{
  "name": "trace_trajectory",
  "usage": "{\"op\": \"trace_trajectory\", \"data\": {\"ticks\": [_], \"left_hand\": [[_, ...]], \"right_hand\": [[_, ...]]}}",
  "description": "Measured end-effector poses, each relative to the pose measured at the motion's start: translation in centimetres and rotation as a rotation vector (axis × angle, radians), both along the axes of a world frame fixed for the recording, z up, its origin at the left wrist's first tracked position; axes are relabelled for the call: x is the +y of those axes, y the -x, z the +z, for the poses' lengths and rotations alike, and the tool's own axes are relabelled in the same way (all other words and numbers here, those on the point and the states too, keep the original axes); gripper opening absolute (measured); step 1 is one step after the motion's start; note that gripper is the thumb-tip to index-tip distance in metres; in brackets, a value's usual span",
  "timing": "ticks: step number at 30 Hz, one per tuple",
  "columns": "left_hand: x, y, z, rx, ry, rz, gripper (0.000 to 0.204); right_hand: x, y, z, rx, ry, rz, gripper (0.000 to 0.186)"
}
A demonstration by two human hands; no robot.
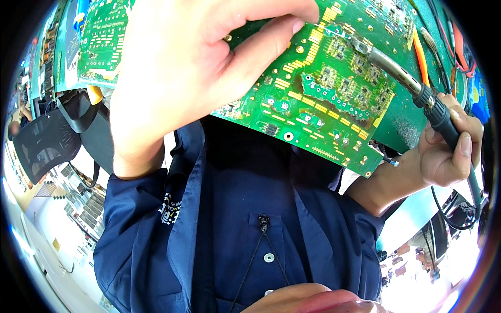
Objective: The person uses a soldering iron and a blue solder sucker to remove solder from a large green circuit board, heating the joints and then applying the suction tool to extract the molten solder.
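A large green circuit board (pixel 318 140) with gold pads and small chips lies in front of me, partly under my left hand. My right hand (pixel 453 151) is wrapped round the dark handle of a soldering iron (pixel 397 71). The iron's metal barrel slants up to the left, and its tip end is over the upper right part of the board, close to the chips. Thumb and index finger of my left hand (pixel 209 57) pinch a thin silvery wire (pixel 332 30), whose free end runs toward the iron's tip. Whether tip and wire touch is too small to tell.
A second green circuit board (pixel 102 44) is to the left of my left hand. An orange rod-like thing (pixel 420 55) and several cables (pixel 449 39) lie at the right on the green work surface (pixel 399 122). A black chair (pixel 49 141) stands at the left.
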State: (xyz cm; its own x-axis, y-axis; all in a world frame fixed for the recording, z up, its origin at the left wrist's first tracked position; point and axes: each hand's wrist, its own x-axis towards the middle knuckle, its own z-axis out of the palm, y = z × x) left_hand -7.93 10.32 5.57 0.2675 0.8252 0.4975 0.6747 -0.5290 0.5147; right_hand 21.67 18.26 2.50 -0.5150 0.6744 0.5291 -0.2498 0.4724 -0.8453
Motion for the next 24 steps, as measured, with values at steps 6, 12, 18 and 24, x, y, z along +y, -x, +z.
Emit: {"op": "trace_trajectory", "data": {"ticks": [6,12,18,24], "left_hand": [[-0.1,-0.2,0.0,0.079,-0.06,-0.016,0.014],[0.0,0.0,-0.1,-0.002,0.012,-0.001,0.014],[-0.2,-0.6,0.3,0.099,-0.019,0.034,0.014],[-0.1,-0.1,-0.6,0.023,-0.029,0.031,0.015]], "right_hand": [[0.1,-0.4,-0.1,0.008,0.02,-0.003,0.037],[-0.1,-0.5,-0.2,0.007,0.051,-0.021,0.037],[-0.1,-0.4,-0.2,0.003,0.032,-0.036,0.036],[-0.1,-0.1,-0.3,0.01,-0.034,-0.042,0.035]]}}
